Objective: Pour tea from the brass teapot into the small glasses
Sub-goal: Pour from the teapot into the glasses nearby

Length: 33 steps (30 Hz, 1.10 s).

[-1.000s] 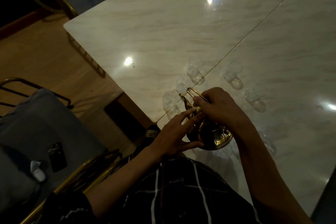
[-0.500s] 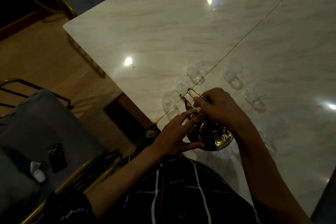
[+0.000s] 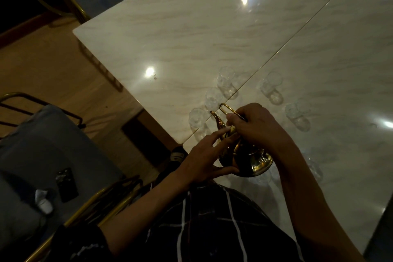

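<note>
Head view shows almost nothing has changed over the last second: the brass teapot (image 3: 244, 155) stays tilted hard over near the surface (image 3: 191, 38) edge, spout aimed at the nearest small glass (image 3: 196, 118). Right hand (image 3: 255, 125) keeps its grip closed around the wire handle; left hand (image 3: 204, 155) is spread open, fingertips steadying the pot's body. No stream is visible in the dim light, so the pour is probably underway or about to begin.
</note>
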Each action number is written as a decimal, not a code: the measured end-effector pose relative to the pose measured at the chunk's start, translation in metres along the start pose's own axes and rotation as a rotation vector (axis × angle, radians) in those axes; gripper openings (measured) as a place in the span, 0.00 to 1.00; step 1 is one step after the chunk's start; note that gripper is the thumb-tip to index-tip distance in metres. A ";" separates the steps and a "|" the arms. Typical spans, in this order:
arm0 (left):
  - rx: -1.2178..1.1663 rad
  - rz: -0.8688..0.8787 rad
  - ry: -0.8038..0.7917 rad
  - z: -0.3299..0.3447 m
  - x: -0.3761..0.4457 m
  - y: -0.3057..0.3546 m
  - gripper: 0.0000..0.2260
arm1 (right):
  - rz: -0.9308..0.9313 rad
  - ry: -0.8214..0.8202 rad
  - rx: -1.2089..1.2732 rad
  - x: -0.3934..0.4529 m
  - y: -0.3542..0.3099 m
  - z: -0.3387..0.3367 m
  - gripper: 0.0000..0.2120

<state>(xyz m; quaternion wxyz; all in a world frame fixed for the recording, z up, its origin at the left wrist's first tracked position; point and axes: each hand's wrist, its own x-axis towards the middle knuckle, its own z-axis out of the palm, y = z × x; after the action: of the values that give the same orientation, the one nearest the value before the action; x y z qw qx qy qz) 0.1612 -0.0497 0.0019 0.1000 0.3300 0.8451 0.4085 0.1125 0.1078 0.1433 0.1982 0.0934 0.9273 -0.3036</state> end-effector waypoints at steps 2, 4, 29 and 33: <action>-0.004 -0.003 0.000 0.000 0.000 0.000 0.41 | 0.003 0.001 -0.005 0.000 0.000 0.000 0.16; -0.002 -0.004 -0.001 0.001 0.000 0.000 0.41 | 0.005 0.001 -0.010 0.000 0.000 0.000 0.16; 0.011 -0.002 0.010 -0.002 -0.004 -0.001 0.41 | 0.001 -0.009 -0.003 0.000 -0.002 0.004 0.15; 0.011 0.001 0.015 -0.003 -0.005 -0.002 0.41 | 0.002 0.000 -0.004 0.001 -0.003 0.005 0.15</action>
<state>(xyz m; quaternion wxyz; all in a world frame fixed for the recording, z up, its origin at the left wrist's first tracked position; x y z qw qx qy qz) 0.1627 -0.0556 0.0023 0.0919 0.3278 0.8478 0.4065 0.1120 0.1030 0.1407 0.1986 0.0941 0.9278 -0.3015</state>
